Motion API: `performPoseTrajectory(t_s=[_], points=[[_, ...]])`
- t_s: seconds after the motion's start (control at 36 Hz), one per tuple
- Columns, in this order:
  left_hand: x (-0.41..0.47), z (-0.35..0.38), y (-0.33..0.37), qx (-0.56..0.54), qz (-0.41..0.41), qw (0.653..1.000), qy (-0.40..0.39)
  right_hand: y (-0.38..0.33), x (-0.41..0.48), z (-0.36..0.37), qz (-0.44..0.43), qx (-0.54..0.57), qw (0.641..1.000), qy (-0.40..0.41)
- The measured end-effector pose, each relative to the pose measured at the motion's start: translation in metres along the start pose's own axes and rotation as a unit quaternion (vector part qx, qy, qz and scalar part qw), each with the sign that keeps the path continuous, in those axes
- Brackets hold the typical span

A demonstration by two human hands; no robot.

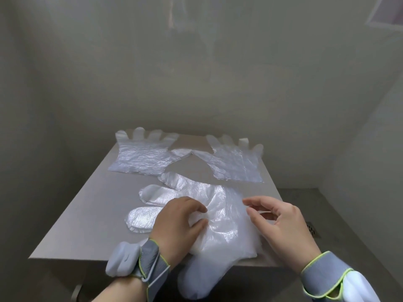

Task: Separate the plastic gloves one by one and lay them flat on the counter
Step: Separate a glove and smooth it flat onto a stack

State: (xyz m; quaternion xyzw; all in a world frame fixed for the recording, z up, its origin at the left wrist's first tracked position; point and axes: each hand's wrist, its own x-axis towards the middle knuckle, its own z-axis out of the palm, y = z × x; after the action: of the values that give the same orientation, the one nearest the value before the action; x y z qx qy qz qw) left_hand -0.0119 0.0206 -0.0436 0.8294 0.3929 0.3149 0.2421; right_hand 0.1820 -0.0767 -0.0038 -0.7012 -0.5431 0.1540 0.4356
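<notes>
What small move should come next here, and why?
Probably the right hand should pinch the top layer of the pile of gloves and peel it away: the left hand grips the pile, the right hovers empty at its edge, and only the far left glove and far right glove lie flat.

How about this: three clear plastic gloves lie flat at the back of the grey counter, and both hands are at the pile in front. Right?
Not three. The head view shows two clear plastic gloves flat at the back of the grey counter, one left and one right. Both hands, left and right, are at the pile in front.
</notes>
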Motion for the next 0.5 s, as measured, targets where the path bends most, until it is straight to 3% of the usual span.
performPoseTrajectory(t_s=[0.14, 0.36, 0.5], points=[[0.0054, -0.0036, -0.0010, 0.000, -0.023, 1.000, 0.010, -0.0032, 0.0007, -0.0013, -0.002, -0.003, 1.000, 0.002], [0.0063, -0.0027, 0.0022, 0.045, 0.000, 0.998, -0.045, -0.0029, 0.0004, 0.0003, -0.007, -0.007, 1.000, 0.004], [0.0083, -0.0009, 0.0017, 0.034, -0.015, 0.999, -0.026, -0.0005, -0.0015, 0.0009, -0.004, -0.009, 1.000, 0.002]])
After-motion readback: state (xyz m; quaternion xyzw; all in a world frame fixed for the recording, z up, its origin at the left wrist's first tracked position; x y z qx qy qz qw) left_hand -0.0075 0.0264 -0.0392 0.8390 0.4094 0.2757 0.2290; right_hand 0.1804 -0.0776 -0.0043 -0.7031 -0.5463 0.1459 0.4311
